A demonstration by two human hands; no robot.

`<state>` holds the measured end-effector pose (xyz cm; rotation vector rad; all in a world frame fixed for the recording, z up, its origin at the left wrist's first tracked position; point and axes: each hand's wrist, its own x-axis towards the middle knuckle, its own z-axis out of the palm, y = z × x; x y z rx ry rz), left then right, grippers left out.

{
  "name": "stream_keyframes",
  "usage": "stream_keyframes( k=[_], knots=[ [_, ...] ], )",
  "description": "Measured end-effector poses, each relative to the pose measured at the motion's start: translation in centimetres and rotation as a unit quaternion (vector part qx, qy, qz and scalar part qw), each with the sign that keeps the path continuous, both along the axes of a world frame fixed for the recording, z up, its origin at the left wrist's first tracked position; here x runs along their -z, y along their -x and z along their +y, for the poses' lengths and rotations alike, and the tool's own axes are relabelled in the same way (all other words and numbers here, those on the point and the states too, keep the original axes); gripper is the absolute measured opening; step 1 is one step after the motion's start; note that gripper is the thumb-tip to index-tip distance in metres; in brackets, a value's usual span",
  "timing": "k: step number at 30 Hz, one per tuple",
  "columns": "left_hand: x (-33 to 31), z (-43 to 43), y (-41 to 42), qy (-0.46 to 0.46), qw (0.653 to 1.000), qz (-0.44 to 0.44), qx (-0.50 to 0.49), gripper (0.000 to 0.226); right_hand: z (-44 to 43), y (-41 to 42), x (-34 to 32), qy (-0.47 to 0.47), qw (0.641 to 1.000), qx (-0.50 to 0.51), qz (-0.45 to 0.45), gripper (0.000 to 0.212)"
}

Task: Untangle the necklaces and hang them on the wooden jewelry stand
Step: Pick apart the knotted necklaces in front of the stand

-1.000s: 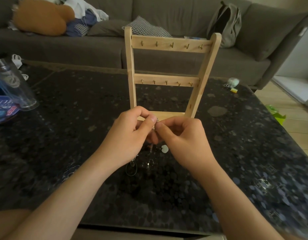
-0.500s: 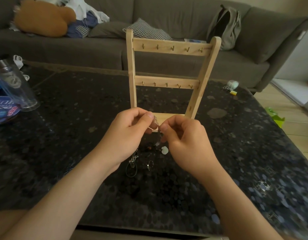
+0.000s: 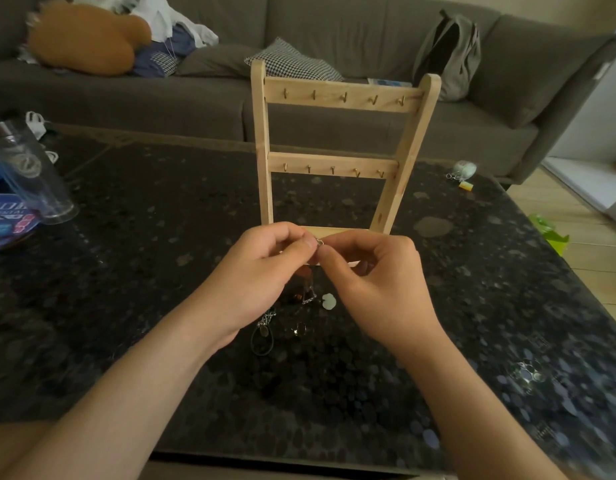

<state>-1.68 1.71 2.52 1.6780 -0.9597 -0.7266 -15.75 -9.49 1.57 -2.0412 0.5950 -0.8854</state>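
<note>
Sofa (image 3: 195, 105) cushions stretch far beyond both hands, with a grey backpack (image 3: 452, 57) slumped on them past the right one. Under the forearms lies a dark speckled table (image 3: 126, 271). The wooden jewelry stand (image 3: 263, 133) is upright just beyond the knuckles. In front of its base the left hand (image 3: 258, 282) and right hand (image 3: 379, 285) meet, thumb and forefinger of each pinching a small silver clasp (image 3: 320, 242). A chain drops from there to the tangled necklaces (image 3: 308, 297) on the table beneath the hands.
</note>
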Motion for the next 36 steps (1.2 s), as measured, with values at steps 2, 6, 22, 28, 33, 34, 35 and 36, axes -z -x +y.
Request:
stream_keyframes(
  k=[2, 6, 22, 28, 33, 34, 35, 36],
  knots=[
    [0.09, -0.01, -0.08, 0.001, 1.0, -0.009, -0.002, 0.022, 0.01, 0.03, 0.07, 0.008, 1.0, 0.011, 0.011, 0.014],
    [0.06, 0.01, -0.19, -0.006, 1.0, -0.007, 0.002, 0.023, 0.15, 0.01, 0.02, 0.007, 0.999, 0.018, 0.034, 0.015],
    [-0.53, 0.1, -0.35, -0.003, 1.0, 0.008, -0.012, 0.012, 0.07, 0.02, 0.03, 0.028, 0.999, 0.03, 0.025, 0.014],
    [-0.53, 0.18, -0.23, 0.017, 0.999, -0.01, -0.029, 0.012, 0.25, 0.12, -0.13, 0.0, 1.0, 0.01, 0.012, 0.013],
    [-0.53, 0.11, -0.21, 0.013, 0.999, 0.013, -0.032, 0.017, 0.43, 0.05, -0.18, 0.023, 1.0, -0.002, 0.011, 0.009],
    [-0.55, 0.1, -0.25, 0.01, 0.999, 0.022, -0.032, 0.018, 0.47, 0.01, -0.17, 0.029, 1.0, -0.003, 0.011, 0.008],
    [-0.58, 0.11, -0.25, 0.005, 0.999, 0.031, -0.03, 0.018, 0.5, 0.0, -0.16, 0.036, 0.999, -0.002, 0.011, 0.008],
    [-0.59, 0.11, -0.28, 0.0, 0.999, 0.036, -0.027, 0.019, 0.53, 0.0, -0.15, 0.046, 0.999, -0.001, 0.012, 0.007]
  ],
)
